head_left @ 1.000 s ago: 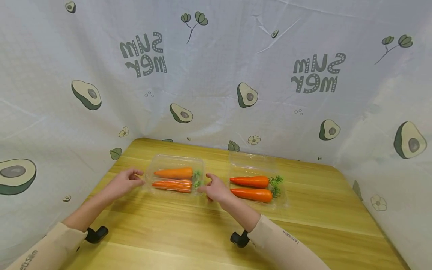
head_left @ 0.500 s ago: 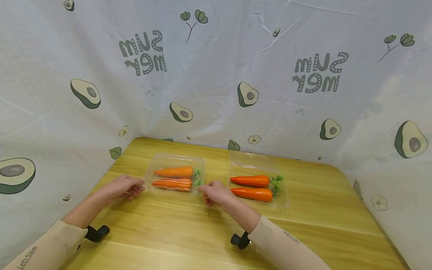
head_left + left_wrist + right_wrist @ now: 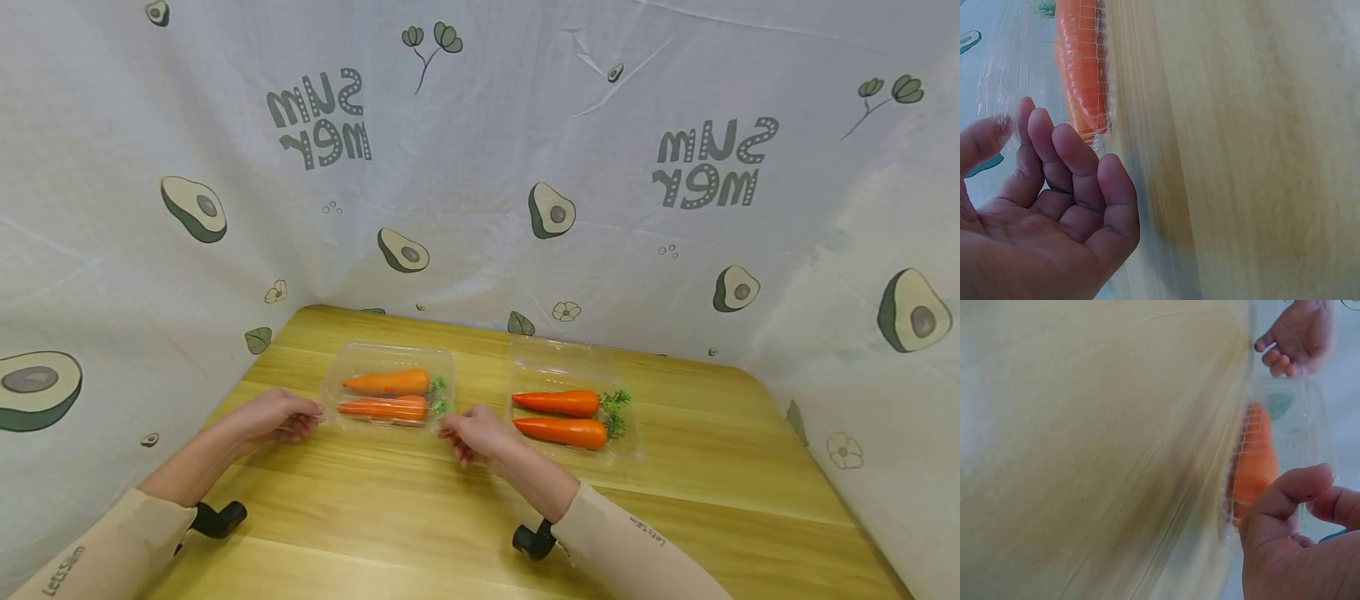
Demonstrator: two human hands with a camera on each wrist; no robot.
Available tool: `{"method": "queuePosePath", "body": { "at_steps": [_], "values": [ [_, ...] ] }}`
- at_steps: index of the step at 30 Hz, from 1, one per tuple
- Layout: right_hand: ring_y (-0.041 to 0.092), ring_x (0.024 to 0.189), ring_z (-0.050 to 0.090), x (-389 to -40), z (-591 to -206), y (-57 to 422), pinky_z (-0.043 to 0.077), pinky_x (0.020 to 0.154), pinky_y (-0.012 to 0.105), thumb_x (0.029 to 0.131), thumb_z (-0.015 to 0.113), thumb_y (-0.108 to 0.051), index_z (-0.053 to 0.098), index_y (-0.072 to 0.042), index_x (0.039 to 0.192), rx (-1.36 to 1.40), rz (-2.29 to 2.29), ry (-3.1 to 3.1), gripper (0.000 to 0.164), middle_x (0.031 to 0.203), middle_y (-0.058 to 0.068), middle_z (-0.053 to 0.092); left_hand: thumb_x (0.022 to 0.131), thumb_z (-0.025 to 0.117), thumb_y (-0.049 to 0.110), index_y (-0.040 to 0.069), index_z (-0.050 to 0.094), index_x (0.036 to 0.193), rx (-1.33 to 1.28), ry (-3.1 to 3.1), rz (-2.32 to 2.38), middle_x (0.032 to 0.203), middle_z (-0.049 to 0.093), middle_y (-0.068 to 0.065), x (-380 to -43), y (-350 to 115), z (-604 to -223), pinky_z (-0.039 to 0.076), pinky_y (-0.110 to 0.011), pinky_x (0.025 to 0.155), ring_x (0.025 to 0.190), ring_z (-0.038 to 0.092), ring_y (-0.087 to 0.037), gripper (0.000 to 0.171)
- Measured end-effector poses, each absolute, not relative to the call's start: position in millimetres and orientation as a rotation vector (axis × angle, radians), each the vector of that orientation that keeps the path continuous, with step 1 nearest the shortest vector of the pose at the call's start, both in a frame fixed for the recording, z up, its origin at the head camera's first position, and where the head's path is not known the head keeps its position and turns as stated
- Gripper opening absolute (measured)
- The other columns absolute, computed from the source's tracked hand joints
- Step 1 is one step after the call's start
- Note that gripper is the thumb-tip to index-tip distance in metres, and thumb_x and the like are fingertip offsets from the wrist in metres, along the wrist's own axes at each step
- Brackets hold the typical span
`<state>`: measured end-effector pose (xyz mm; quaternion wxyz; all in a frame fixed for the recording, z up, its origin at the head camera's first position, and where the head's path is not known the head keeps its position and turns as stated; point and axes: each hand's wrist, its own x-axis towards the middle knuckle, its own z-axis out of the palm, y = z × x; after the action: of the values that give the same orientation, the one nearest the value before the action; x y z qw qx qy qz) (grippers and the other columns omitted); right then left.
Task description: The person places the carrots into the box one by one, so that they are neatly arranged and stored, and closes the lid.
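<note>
A clear plastic clamshell box with its lid down holds two orange carrots, the back one and the front one, with green tops to the right. My left hand pinches the rim at the box's front left corner. Thumb and index finger stand either side of the plastic edge in the left wrist view. At the front right corner, my right hand pinches the rim between thumb and index finger. Its other fingers are curled and partly hidden.
Right of my right hand, an open clear clamshell box holds two more carrots, its lid folded back. The wooden table meets a printed cloth at the back and sides.
Both hands have come from beside the box down to its front corners, and their thumbs and index fingers have closed on the rim. The box and carrots stay in place.
</note>
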<state>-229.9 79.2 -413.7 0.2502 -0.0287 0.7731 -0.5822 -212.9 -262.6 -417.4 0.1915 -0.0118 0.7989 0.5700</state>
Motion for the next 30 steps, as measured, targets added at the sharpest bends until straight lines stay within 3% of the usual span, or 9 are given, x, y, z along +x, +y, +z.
{"method": "queuePosePath", "body": {
  "at_steps": [17, 24, 30],
  "values": [
    [0.008, 0.047, 0.043, -228.2, -416.7, 78.8, 0.041, 0.045, 0.02, 0.1, 0.058, -0.017, 0.069, 0.008, 0.098, -0.112, -1.624, 2.101, 0.027, 0.06, -0.001, 0.049, 0.101, 0.054, 0.013, -0.003, 0.068, 0.091, 0.068, 2.254, 1.619, 0.079, 0.062, 0.002, -213.0, -260.1, -419.6, 0.051, -0.026, 0.07, 0.074, 0.056, -0.011, 0.024],
    [0.008, 0.046, 0.044, -229.6, -420.5, 78.7, 0.043, 0.044, 0.021, 0.097, 0.059, -0.014, 0.066, 0.004, 0.088, -0.102, -1.657, 2.08, 0.021, 0.058, -0.001, 0.049, 0.101, 0.056, 0.019, -0.006, 0.07, 0.097, 0.043, 2.319, 1.572, 0.08, 0.064, 0.001, -215.0, -260.0, -420.9, 0.05, -0.027, 0.069, 0.075, 0.057, -0.012, 0.029],
    [0.008, 0.047, 0.047, -229.6, -420.8, 79.4, 0.044, 0.045, 0.021, 0.097, 0.059, -0.016, 0.069, 0.009, 0.098, -0.106, -1.686, 2.054, 0.027, 0.062, 0.0, 0.052, 0.1, 0.059, 0.023, -0.005, 0.071, 0.099, 0.004, 2.377, 1.546, 0.083, 0.066, -0.001, -214.7, -258.5, -420.9, 0.05, -0.029, 0.069, 0.078, 0.058, -0.015, 0.031]
  ]
}}
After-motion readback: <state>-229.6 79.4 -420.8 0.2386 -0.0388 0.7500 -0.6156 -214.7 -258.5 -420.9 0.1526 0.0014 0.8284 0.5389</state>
